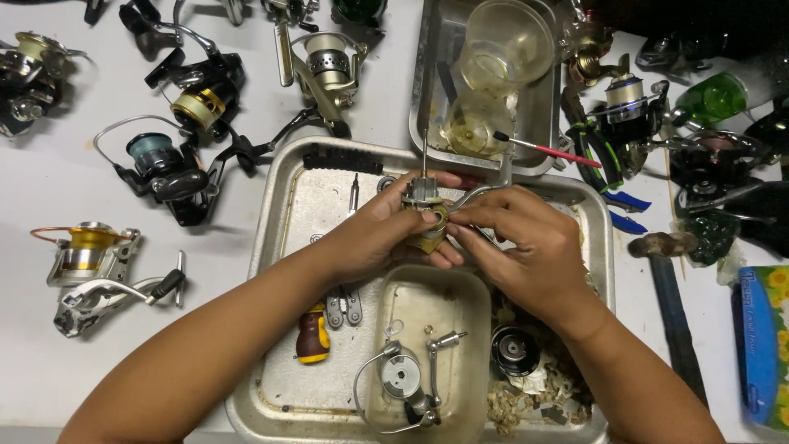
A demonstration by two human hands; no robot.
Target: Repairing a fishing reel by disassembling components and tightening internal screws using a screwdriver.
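**Kid:** What's in the big metal tray (283, 205)?

**Me:** I see a smaller metal dish (460, 288) sitting in it. That dish holds a round silver reel part with a wire loop (400, 380) and a little handle piece (444, 341). Beside the dish lie a black spool (515, 352), some crumpled scraps (534, 395), a yellow-and-brown screwdriver handle (313, 335) and grey pliers (345, 304).

**Kid:** And the tray behind it?

**Me:** The back tray (423, 90) has clear plastic cups (497, 53) in it, and a thin red brush (546, 150) rests on its edge.

**Kid:** What are the hands doing?

**Me:** My left hand (374, 234) is wrapped tight around a fishing reel body (426, 215). My right hand (526, 238) pinches it from the other side. It's held just above the big tray, in the middle.

**Kid:** What does it look like?

**Me:** Grey on top, gold-brown below, with a thin rod sticking up.
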